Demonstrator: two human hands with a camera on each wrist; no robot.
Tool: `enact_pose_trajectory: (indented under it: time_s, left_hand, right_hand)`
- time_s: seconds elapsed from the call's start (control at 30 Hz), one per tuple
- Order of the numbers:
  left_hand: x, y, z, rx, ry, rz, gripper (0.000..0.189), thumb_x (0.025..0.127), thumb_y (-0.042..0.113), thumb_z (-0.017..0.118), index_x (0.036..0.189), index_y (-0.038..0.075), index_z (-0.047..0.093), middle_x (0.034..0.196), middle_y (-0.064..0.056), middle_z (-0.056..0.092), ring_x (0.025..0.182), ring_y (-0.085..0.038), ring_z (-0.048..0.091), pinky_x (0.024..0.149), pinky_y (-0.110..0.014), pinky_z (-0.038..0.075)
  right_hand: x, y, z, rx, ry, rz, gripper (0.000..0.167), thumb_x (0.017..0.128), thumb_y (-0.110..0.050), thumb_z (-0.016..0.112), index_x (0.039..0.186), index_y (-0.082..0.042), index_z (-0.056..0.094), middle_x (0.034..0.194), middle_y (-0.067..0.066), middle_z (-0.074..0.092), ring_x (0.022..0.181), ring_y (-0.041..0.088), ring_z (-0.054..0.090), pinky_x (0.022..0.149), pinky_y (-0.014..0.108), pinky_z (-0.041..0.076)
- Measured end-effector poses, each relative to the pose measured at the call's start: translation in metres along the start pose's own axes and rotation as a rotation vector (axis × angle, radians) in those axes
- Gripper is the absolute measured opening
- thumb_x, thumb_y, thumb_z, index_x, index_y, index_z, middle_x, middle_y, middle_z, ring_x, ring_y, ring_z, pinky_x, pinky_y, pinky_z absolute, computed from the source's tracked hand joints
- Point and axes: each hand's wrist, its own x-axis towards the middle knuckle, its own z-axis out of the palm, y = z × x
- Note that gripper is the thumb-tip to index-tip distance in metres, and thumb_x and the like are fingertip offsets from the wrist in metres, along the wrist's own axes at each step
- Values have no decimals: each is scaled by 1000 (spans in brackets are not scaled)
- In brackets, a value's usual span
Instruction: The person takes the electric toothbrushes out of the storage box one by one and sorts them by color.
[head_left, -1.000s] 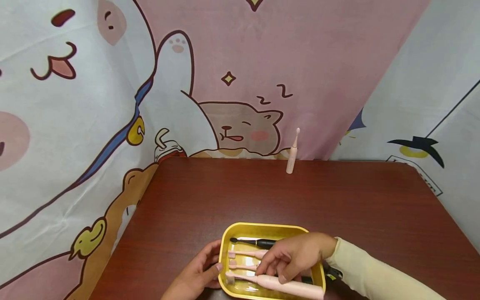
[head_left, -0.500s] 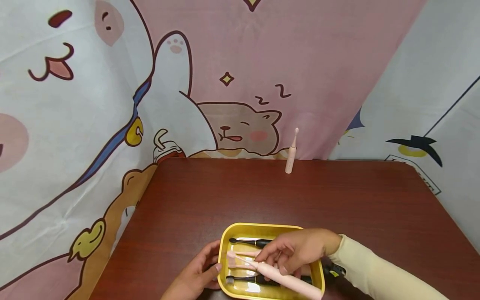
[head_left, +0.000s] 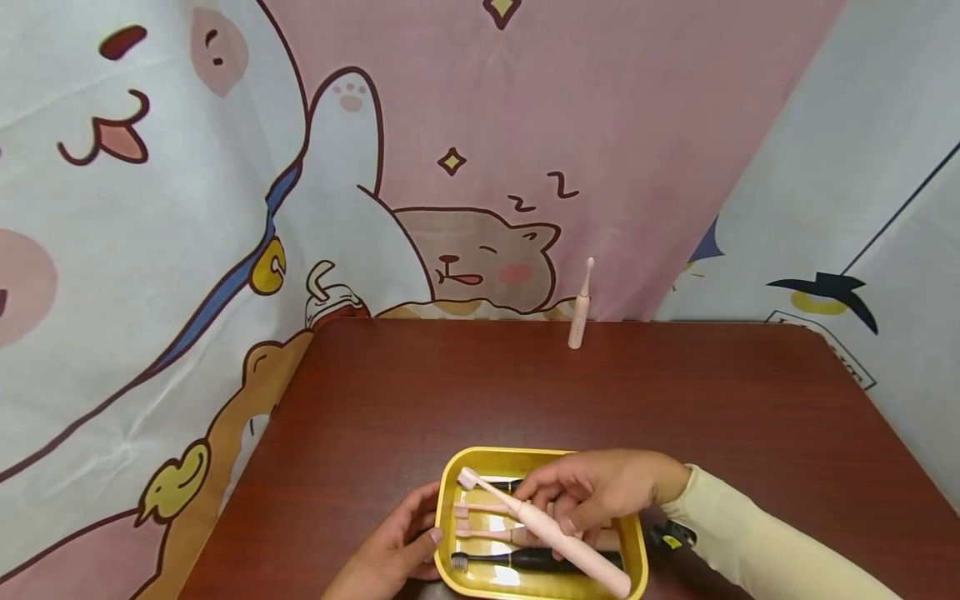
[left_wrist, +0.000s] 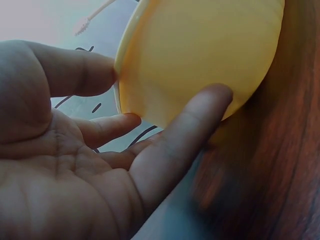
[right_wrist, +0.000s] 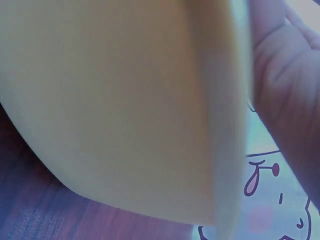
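Observation:
My right hand [head_left: 600, 496] holds a pink electric toothbrush [head_left: 573, 557] slantwise above a yellow tray [head_left: 637, 575], its brush head toward the far left. Inside the tray lie a black electric toothbrush [head_left: 506, 486] at the back, two pink ones [head_left: 480, 507] in the middle and another black one [head_left: 480, 557] in front. My hand partly covers their handles. My left hand [head_left: 397, 537] touches the tray's left end, thumb at the rim; in the left wrist view its fairly straight fingers [left_wrist: 175, 145] rest against the outer wall. The right wrist view mostly shows the tray's wall [right_wrist: 110, 110].
Another pink electric toothbrush [head_left: 577, 323] stands upright near the far edge of the dark red-brown table [head_left: 420, 392]. A cartoon-printed cloth [head_left: 637, 125] hangs behind and beside the table. A small dark device [head_left: 675, 536] sits under the right wrist.
My right hand has lifted the pink toothbrush from the tray's front side and swung its head toward the back, uncovering the front black toothbrush. My left hand stays at the tray.

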Motion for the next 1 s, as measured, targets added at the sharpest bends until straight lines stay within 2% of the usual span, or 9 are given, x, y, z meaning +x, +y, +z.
enact_pose_trajectory:
  time_s: [0.13, 0.23, 0.37, 0.43, 0.57, 0.73, 0.9, 1.0]
  left_hand:
    - [0, 1, 0, 2, -4, 8, 64, 111, 22, 57, 165, 5, 26, 158, -29, 43, 127, -32, 60, 83, -41, 63]
    - [-1, 1, 1, 6, -2, 9, 65, 111, 22, 57, 165, 5, 26, 158, -29, 44, 127, -32, 60, 83, -41, 63]
    - [-1, 1, 0, -9, 7, -3, 65, 111, 23, 58, 165, 6, 27, 157, -27, 46, 126, -31, 60, 84, -42, 63]
    - [-1, 0, 0, -15, 7, -5, 65, 111, 23, 58, 165, 6, 27, 157, -27, 46, 125, -31, 61, 85, -43, 63]
    - [-2, -1, 1, -19, 8, 0, 65, 111, 22, 58, 165, 5, 26, 157, -28, 45, 125, -32, 61, 85, -43, 63]
    - [-1, -1, 1, -21, 12, -2, 65, 111, 23, 58, 165, 4, 26, 157, -29, 45, 126, -32, 61, 85, -44, 63]
    - [-1, -1, 1, -30, 7, -9, 66, 111, 23, 58, 165, 4, 26, 157, -28, 46, 126, -32, 61, 85, -44, 63]
    - [0, -1, 1, -30, 8, -8, 65, 111, 22, 58, 165, 5, 27, 157, -28, 46, 126, -32, 61, 85, -44, 63]
  right_hand:
    - [-1, 1, -1, -46, 31, -30, 53, 106, -10, 62, 152, 6, 40, 132, 14, 63, 107, 15, 72, 87, 27, 61]
    - [-2, -1, -3, -103, 66, -69, 50, 106, -8, 62, 150, 5, 42, 133, 23, 62, 109, 13, 69, 97, 26, 57]
    - [-5, -4, -5, -126, 114, -134, 46, 107, -5, 59, 149, 2, 42, 132, 35, 57, 106, 11, 65, 87, 22, 56]
    - [-7, -6, -6, -94, 129, -149, 46, 107, -3, 58, 149, -1, 41, 132, 34, 56, 105, 12, 66, 82, 22, 58]
    - [-11, -9, -7, -36, 147, -151, 46, 107, 0, 57, 150, -3, 39, 133, 22, 58, 107, 14, 69, 78, 26, 61]
    - [-16, -13, -10, -79, 186, -177, 45, 107, 0, 56, 148, -4, 40, 133, 17, 63, 113, 20, 71, 79, 32, 63]
    - [-25, -17, -14, -74, 219, -212, 45, 107, 2, 55, 148, -3, 38, 133, 16, 64, 120, 33, 71, 87, 44, 64]
    - [-30, -20, -17, -51, 253, -197, 47, 106, 2, 57, 148, -5, 38, 133, 15, 64, 120, 32, 71, 89, 41, 64]
